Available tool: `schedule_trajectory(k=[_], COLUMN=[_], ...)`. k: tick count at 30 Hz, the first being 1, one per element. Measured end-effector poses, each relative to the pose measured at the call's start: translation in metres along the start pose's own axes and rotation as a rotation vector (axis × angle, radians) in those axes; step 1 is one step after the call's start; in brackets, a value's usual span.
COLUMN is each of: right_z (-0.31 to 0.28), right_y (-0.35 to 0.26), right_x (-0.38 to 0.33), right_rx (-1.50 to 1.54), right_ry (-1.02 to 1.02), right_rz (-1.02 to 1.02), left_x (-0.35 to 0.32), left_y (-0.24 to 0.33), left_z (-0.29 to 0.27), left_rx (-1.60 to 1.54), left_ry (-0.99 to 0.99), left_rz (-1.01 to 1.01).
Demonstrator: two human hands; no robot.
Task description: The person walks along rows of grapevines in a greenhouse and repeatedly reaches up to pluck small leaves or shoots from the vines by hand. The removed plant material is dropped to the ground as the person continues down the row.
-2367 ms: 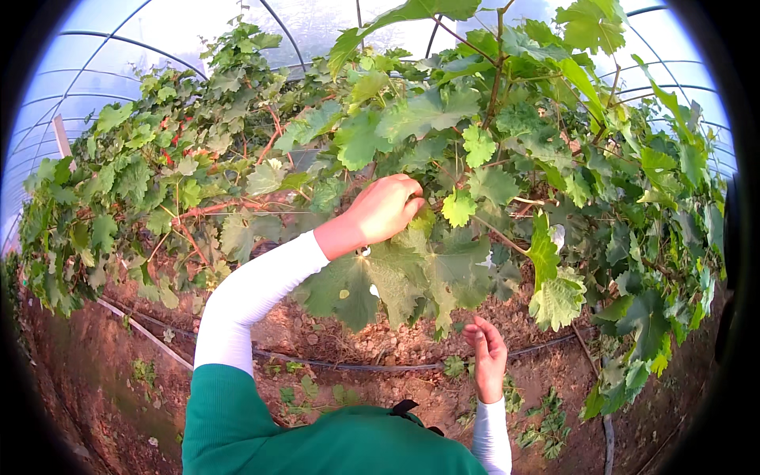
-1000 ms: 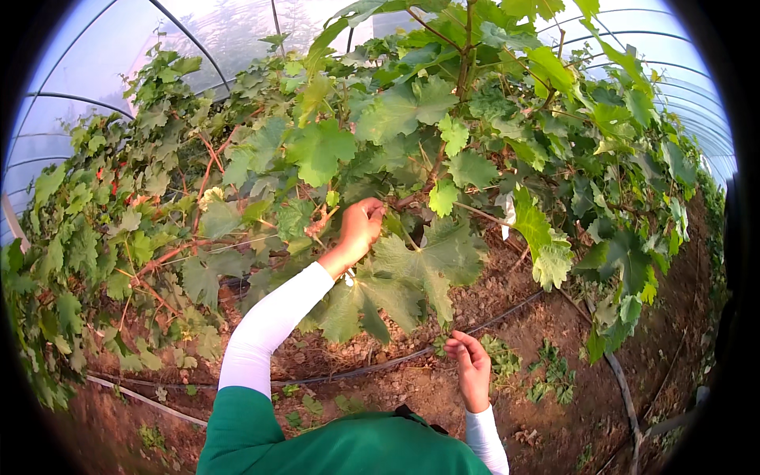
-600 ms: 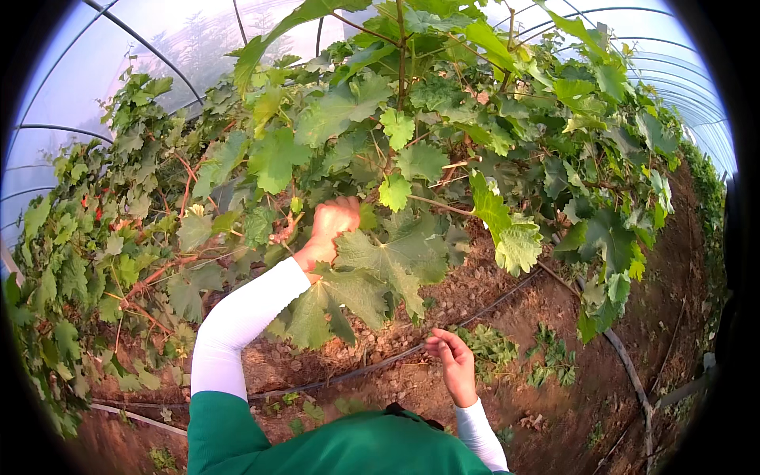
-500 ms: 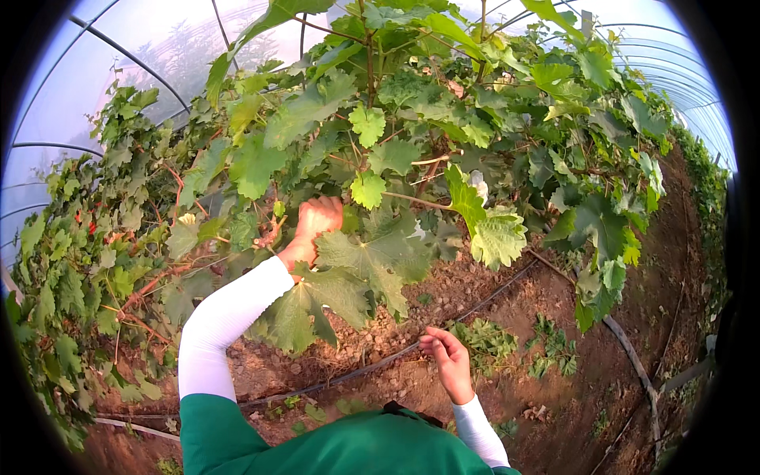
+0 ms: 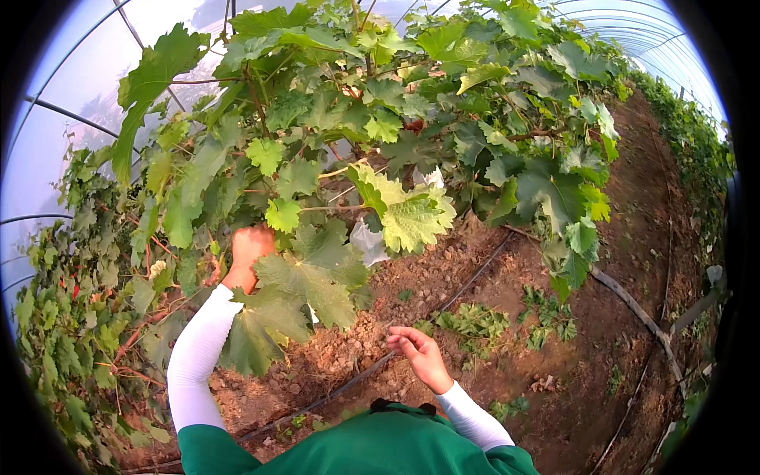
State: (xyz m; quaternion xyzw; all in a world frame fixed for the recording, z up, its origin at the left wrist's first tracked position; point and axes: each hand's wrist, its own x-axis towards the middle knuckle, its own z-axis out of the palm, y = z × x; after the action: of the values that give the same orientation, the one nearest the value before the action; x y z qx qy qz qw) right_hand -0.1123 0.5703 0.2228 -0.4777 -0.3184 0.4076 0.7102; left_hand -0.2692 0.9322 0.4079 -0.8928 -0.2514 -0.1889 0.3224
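Looking down from the wearer's head: a person in a green top and white sleeves stands before a leafy vine inside a hooped plastic tunnel. The left hand reaches up into the foliage at the left of centre, back of the hand outward. Its fingers are out of sight among the leaves, so whether this grip is open, closed or gripping a stem cannot be told.

A broad lobed leaf is just to the right of that grip, its longer spread slanting down toward the right. A lower leaf hangs beneath it, just below the left wrist. The left hand is the nearer one to both leaves; the right hand is below and to the right, apart from them, in front of the soil. Its fingers are bent and the thumb is close to the forefinger; whether anything small is between them is too fine to see.

Farther right of the left grip, a pale yellow-green leaf catches the light, with a white, papery piece below and left of it. A dark hose runs diagonally over the reddish soil, passing behind the right hand's fingertips
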Motion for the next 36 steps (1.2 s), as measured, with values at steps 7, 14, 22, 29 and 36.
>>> schedule_trajectory(k=[7,14,22,29,36], right_z=[-0.017,-0.042,-0.074,-0.086,-0.084], right_y=[-0.002,-0.005,-0.010,0.009,0.007], right_x=[0.017,0.019,0.011,0.002,0.001], right_rx=[0.028,0.092,0.048,0.085,0.068], right_ry=[-0.040,-0.094,-0.117,-0.118,-0.192], right_rz=[0.021,0.035,0.085,0.116,0.182], left_x=[0.014,0.021,0.018,-0.013,-0.045], left_y=[-0.006,-0.027,-0.005,0.093,0.194], left_z=[-0.024,-0.020,-0.059,-0.200,-0.249], left_rx=[-0.285,-0.696,-1.002,-0.374,-0.756], left_ry=[-0.129,-0.219,-0.247,0.207,-0.631], left_rz=[-0.175,-0.227,-0.566,-0.470,0.047])
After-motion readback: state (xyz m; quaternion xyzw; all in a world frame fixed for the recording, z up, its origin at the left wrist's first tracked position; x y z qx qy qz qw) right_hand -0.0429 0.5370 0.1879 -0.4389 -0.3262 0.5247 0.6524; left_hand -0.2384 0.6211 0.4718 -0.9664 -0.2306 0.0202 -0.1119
